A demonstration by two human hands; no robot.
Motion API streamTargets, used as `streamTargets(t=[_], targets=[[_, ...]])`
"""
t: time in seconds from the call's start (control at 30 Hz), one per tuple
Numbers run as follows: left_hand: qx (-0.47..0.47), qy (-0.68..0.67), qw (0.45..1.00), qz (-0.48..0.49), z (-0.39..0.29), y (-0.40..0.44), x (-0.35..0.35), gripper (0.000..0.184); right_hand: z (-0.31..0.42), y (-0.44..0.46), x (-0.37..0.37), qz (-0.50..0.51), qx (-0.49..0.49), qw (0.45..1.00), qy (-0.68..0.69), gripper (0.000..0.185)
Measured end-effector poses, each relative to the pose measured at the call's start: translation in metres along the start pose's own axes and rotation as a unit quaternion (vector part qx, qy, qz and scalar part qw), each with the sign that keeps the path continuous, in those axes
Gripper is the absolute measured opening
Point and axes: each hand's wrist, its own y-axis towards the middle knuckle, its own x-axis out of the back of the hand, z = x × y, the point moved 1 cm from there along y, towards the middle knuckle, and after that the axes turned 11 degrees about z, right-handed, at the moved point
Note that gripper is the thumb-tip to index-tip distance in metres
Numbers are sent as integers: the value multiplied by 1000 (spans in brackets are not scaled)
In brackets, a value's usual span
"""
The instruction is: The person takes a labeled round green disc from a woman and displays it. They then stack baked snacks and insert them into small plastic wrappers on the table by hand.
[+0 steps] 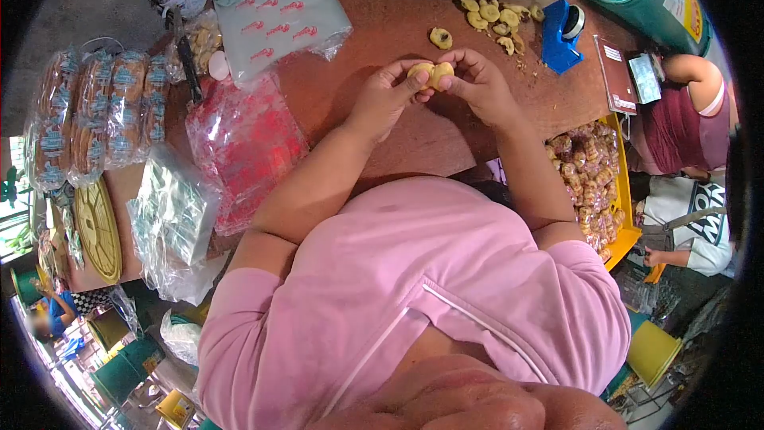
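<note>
Your left hand (382,97) and right hand (484,89) both grip the pastry (438,74); if you press too strongly, it may crumble onto the bench (434,143).

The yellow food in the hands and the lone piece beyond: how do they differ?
The held food is between the left hand and right hand; the lone piece lies on the table. The held food looks plain; the lone piece has a dark centre. Both are yellowish.

Fisheye distortion, black corners, glare on clear plastic (177,209).
</note>
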Motion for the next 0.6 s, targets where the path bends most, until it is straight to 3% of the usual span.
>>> streamTargets(t=[0.23, 0.3, 0.4, 0.43, 0.5, 0.6], targets=[[-38, 169, 984, -31, 8, 7, 9, 33, -7, 8, 3, -18, 30, 998, -44, 27], [-61, 243, 964, -90, 7, 4, 2, 32, -2, 10, 15, -31, -10, 966, -255, 26], [-123, 301, 937, -131, 10, 5, 12, 28, 20, 20, 42, -96, -2, 836, -541, 26], [-140, 243, 950, -136, 11, 7, 13, 22, 30, 26, 52, -123, 13, 772, -624, 26], [-119, 249, 951, -138, 6, 5, 9, 22, 51, 37, 77, -204, 26, 792, -575, 25], [-137, 251, 949, -129, 12, 6, 12, 20, 55, 65, 128, -272, -33, 546, -791, 29]])
